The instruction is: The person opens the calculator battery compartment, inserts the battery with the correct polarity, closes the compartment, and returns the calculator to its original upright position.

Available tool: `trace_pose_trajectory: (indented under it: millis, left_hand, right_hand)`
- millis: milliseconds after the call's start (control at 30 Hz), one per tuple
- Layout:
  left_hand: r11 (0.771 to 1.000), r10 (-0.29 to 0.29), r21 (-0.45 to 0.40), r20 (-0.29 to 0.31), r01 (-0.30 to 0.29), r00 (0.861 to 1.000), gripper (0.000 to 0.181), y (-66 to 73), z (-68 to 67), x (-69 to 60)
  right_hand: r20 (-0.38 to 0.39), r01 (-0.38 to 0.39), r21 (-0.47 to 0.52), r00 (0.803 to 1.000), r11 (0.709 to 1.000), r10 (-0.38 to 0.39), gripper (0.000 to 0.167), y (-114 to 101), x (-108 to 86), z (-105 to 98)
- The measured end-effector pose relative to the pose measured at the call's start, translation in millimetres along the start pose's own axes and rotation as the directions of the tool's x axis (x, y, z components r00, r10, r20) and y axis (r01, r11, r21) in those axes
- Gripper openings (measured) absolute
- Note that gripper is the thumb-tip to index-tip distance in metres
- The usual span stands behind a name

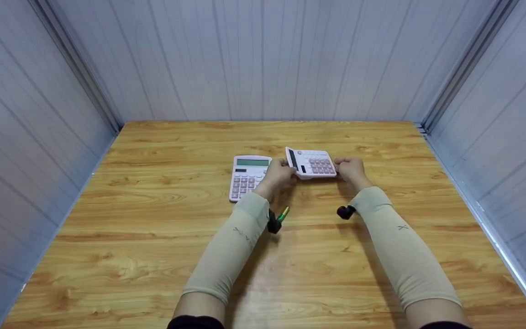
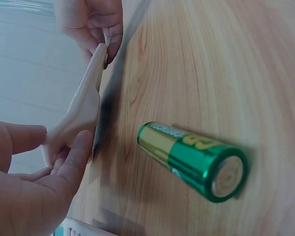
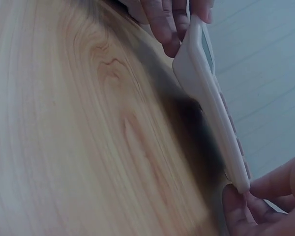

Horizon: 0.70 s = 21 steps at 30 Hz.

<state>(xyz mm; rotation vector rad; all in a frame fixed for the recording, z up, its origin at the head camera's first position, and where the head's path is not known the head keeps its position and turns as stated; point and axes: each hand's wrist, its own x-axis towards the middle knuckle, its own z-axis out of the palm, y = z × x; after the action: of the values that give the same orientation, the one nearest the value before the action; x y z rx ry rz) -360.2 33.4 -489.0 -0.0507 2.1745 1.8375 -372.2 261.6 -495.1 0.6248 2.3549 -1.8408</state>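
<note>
A pink-and-white calculator (image 1: 314,165) is held up off the wooden table, turned sideways with its keys facing up. My left hand (image 1: 279,174) pinches its display end between thumb and fingers. At the opposite end, my right hand (image 1: 350,170) pinches the edge, thumb above and fingers below. The right wrist view shows the side of this calculator (image 3: 214,103) and a dark shadow beneath it. Left of my left hand, a second, similar calculator (image 1: 243,179) lies face up, partly covered by that hand and wrist. A green and gold battery (image 2: 191,160) lies on the table.
The wooden table (image 1: 153,237) has pale panelled walls (image 1: 263,59) behind it and at both sides. A black wrist camera (image 1: 274,223) partly blocks the battery in the head view; another (image 1: 345,212) sits on my right wrist.
</note>
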Motion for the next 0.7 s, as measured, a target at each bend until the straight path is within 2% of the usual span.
trace_pose_trajectory:
  millis: [67, 300, 500, 700]
  left_hand:
    - [1.0, -0.007, -0.014, -0.004, 0.007, 1.0, 0.036, 0.5, -0.3, -0.6]
    - [0.986, 0.001, -0.164, -0.002, -0.001, 1.0, 0.046, 2.5, -3.6, -1.2]
    - [0.986, 0.017, -0.164, -0.019, -0.02, 1.0, 0.048, 5.1, -9.7, -4.2]
    - [0.986, 0.067, -0.147, -0.073, -0.077, 0.995, 0.048, 10.0, -15.4, -9.2]
  right_hand:
    - [0.009, -0.008, 0.035, 1.0, 0.999, 0.007, 0.041, 1, -0.4, 0]
    - [0.088, -0.013, 0.11, 0.996, 0.994, 0.003, 0.046, -2, -4.7, -4]
    - [0.138, 0.002, 0.162, 0.99, 0.987, -0.025, 0.047, -6, -13.9, -4]
    - [0.184, 0.033, 0.202, 0.98, 0.979, -0.071, 0.049, -12, -25.5, -4]
